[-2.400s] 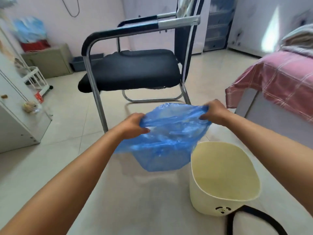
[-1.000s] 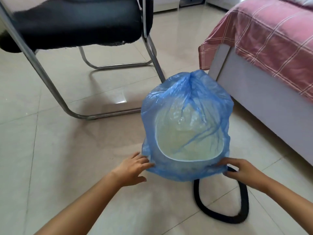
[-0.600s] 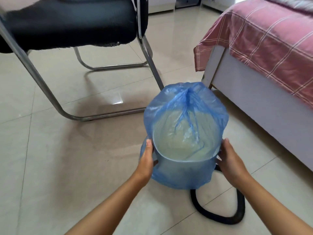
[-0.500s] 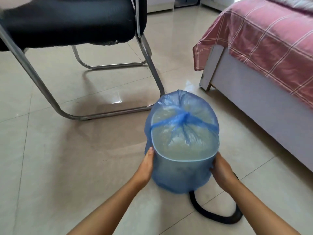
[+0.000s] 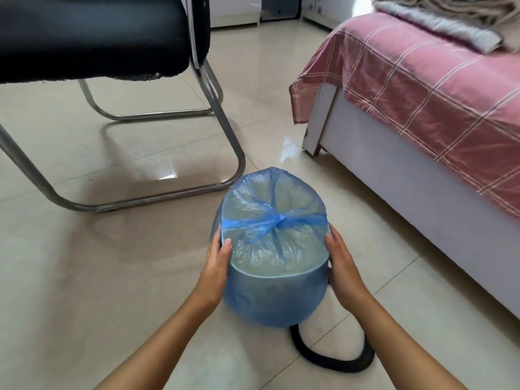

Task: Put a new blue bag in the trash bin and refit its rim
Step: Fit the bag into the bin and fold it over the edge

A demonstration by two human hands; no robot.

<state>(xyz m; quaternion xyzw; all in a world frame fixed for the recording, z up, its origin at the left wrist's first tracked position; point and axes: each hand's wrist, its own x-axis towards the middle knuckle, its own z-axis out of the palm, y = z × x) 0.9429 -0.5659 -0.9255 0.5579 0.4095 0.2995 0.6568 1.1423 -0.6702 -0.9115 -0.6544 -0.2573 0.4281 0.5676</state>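
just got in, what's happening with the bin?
A person is lining a trash bin on the floor with a blue bag. The bag is pulled over the outside, its gathered end stretched across the opening. The left hand and right hand press its sides. The black rim ring lies on the floor behind, not yet fitted.

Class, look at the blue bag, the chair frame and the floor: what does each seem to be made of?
Blue bag: thin translucent plastic film, judging by its crinkles and the pale bin showing through. Chair frame: bent metal tube, probably chromed steel, shiny with highlights. Floor: glossy beige tiles, likely ceramic, with grout lines and reflections.
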